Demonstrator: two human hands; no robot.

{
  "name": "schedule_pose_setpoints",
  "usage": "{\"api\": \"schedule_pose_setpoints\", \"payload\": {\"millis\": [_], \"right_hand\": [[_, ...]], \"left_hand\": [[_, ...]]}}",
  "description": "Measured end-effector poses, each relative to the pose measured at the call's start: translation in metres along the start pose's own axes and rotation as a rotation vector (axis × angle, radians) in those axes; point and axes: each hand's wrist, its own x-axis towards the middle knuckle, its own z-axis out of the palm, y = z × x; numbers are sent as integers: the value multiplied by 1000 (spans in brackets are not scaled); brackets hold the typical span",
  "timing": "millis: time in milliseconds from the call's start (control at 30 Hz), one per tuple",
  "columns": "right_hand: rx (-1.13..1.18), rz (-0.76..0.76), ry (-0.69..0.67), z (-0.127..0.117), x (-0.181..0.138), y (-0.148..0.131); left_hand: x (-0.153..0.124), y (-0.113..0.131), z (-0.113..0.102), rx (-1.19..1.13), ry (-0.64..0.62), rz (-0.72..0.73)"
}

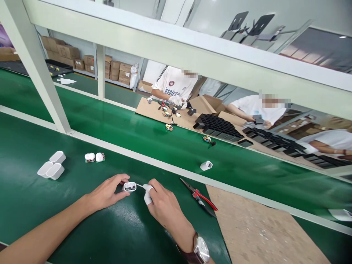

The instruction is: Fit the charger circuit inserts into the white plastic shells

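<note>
Between the thumb and fingers of my left hand is a small white plastic housing, its open end facing me and dark electronic parts showing inside. My right hand wears white finger cots and pinches a thin white strip that reaches the housing's rim; I cannot make out its exact kind. Left of my hands lie two circuit boards topped with white lumps. Three white housings stand grouped farther left. To the right of my right hand rest red-and-black long-nose pliers.
A cardboard sheet covers the bench at right. Beyond a pale rail, a green conveyor belt carries a white housing and a circuit board. Co-workers sit opposite, near rows of black cases. A frame post rises at left.
</note>
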Motion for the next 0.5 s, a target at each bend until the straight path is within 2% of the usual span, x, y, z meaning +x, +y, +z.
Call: {"api": "schedule_pose_setpoints", "payload": {"millis": [333,500], "right_hand": [[180,-24,20,8,13,2],[164,-75,-13,8,18,2]], "left_hand": [[0,-1,0,5,4,27],[1,2,-2,72,15,96]]}}
